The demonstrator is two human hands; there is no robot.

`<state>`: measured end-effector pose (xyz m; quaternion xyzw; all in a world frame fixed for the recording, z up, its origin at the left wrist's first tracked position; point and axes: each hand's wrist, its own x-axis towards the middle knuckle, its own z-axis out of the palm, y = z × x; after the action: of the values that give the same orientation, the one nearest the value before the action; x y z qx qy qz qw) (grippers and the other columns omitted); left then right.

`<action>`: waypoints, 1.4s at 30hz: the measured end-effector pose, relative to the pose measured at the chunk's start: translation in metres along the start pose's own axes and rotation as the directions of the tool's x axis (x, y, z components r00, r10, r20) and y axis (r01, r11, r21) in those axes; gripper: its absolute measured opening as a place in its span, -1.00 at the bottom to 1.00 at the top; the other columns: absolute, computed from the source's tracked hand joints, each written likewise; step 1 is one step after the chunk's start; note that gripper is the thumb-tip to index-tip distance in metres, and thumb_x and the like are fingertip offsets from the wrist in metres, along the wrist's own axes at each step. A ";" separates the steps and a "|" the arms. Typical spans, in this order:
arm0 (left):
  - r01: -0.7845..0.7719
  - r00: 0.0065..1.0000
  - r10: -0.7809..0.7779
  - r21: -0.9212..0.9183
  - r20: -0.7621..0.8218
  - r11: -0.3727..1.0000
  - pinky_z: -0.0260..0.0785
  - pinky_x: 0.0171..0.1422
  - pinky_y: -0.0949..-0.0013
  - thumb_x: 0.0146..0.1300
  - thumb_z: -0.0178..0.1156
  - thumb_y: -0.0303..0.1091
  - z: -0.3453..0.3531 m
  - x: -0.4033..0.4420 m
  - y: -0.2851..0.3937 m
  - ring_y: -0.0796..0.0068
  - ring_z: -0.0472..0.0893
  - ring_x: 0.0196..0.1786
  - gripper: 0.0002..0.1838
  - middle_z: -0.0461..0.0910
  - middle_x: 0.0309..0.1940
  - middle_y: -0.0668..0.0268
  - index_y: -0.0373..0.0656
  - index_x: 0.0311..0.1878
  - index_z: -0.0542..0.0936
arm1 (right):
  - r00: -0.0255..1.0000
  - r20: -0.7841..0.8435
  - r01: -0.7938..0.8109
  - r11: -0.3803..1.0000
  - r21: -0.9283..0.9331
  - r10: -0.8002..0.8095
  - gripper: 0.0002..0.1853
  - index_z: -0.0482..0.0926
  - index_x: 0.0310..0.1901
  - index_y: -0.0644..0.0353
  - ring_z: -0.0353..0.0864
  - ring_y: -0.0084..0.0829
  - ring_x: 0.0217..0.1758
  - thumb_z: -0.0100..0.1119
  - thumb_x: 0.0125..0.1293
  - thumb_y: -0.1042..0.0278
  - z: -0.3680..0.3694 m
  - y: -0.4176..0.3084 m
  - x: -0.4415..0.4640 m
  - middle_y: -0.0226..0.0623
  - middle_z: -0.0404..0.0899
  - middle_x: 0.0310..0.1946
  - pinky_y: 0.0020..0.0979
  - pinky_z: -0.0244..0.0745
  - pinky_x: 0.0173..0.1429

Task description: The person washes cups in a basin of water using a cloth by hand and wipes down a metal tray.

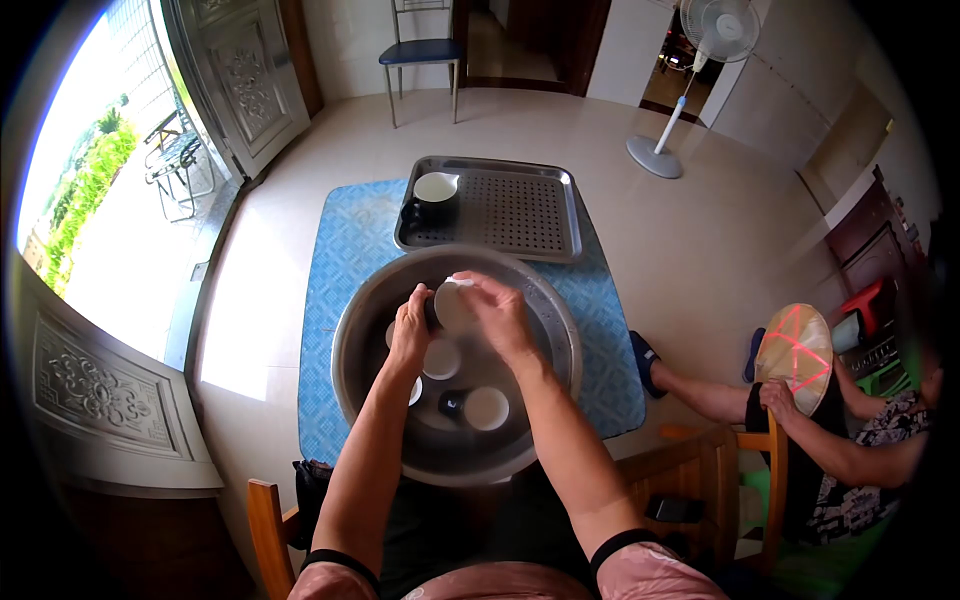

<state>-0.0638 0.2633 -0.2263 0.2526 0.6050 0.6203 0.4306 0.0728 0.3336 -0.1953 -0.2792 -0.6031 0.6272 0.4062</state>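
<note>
Over a large metal basin (365, 440), both my hands are closed on a white cup (455, 312) with a dark handle. My left hand (408, 330) grips it on the handle side. On the far side, the fingers of my right hand (500, 315) press at the rim, slightly blurred. A small white bit shows at those fingertips; I cannot make out whether it is the spout or something else. Below, in the basin, lie a white cup (441, 358) and another white cup (486, 408) with a black handle. Part of a further one is hidden behind my left forearm.
A perforated metal tray (520, 205) at the table's far end bears a spouted white cup (436, 187) with a black handle. Blue patterned cloth (340, 240) covers the table. At right sits a person holding a round fan (795, 355). A wooden chair (690, 475) stands close by.
</note>
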 end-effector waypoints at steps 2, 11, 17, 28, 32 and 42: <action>0.041 0.999 -0.039 -0.068 0.021 0.997 0.40 -0.20 0.38 0.41 -0.14 0.23 -0.001 -0.003 0.005 0.54 0.52 -0.22 -0.43 0.57 -0.23 0.34 -0.10 -0.08 0.59 | 0.996 -0.085 -0.037 0.999 0.015 0.038 -0.78 0.65 -0.03 0.28 0.59 -0.66 -0.16 0.19 0.35 0.41 -0.001 0.000 0.000 -0.40 0.68 -0.19 -0.57 0.49 -0.03; 0.227 0.954 -0.097 -0.471 0.284 0.853 0.23 -0.43 0.48 0.41 0.03 -0.16 -0.016 0.002 -0.008 0.54 0.45 -0.44 -0.76 0.50 -0.39 0.36 -0.11 -0.21 0.55 | 0.999 0.040 0.018 0.637 -0.770 0.019 -0.76 0.69 -0.21 0.15 0.57 0.03 -0.03 0.05 0.21 0.31 -0.012 0.055 -0.008 0.07 0.62 -0.16 -0.14 0.48 0.05; 0.278 0.876 0.025 -0.547 0.481 0.789 0.28 -0.43 0.45 0.43 0.02 -0.23 -0.013 -0.002 0.001 0.51 0.50 -0.41 -0.78 0.53 -0.40 0.32 -0.15 -0.23 0.56 | 0.992 -0.060 -0.110 0.514 -0.851 0.113 -0.81 0.53 -0.12 0.15 0.57 0.03 0.04 0.01 0.26 0.43 -0.002 0.054 -0.010 0.00 0.56 -0.08 -0.06 0.48 0.12; 0.303 0.929 -0.119 -0.537 0.350 0.787 0.30 -0.33 0.50 0.51 -0.18 0.11 0.005 -0.022 0.040 0.57 0.47 -0.38 -0.51 0.54 -0.36 0.41 -0.10 -0.15 0.54 | 0.989 -0.089 -0.134 0.489 -0.862 0.115 -0.84 0.57 -0.18 0.17 0.61 0.02 -0.01 0.15 0.21 0.37 0.000 0.029 -0.011 -0.06 0.63 -0.12 -0.03 0.48 0.06; 0.255 0.952 -0.093 -0.591 0.291 0.765 0.33 -0.25 0.47 0.49 -0.16 0.13 0.000 -0.009 0.025 0.56 0.47 -0.31 -0.54 0.55 -0.26 0.40 -0.06 -0.04 0.52 | 0.963 -0.186 0.057 0.825 -0.563 -0.193 -0.83 0.60 -0.16 0.23 0.69 -0.08 -0.16 0.22 0.26 0.37 0.003 0.007 -0.003 -0.08 0.68 -0.21 -0.21 0.56 -0.10; 0.070 0.937 0.064 -0.365 0.342 0.928 0.40 -0.06 0.42 0.48 0.04 -0.15 -0.004 0.001 0.005 0.60 0.50 -0.10 -0.75 0.52 -0.10 0.41 -0.08 0.05 0.47 | 0.969 -0.173 0.141 0.970 -0.200 -0.177 -0.81 0.67 -0.13 0.34 0.69 -0.53 -0.30 0.22 0.35 0.39 0.010 -0.002 -0.006 -0.30 0.73 -0.35 -0.50 0.55 -0.19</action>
<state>-0.0690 0.2622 -0.2223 0.2711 0.3910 0.6683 0.5719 0.0673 0.3233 -0.1933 -0.3250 -0.6383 0.5038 0.4829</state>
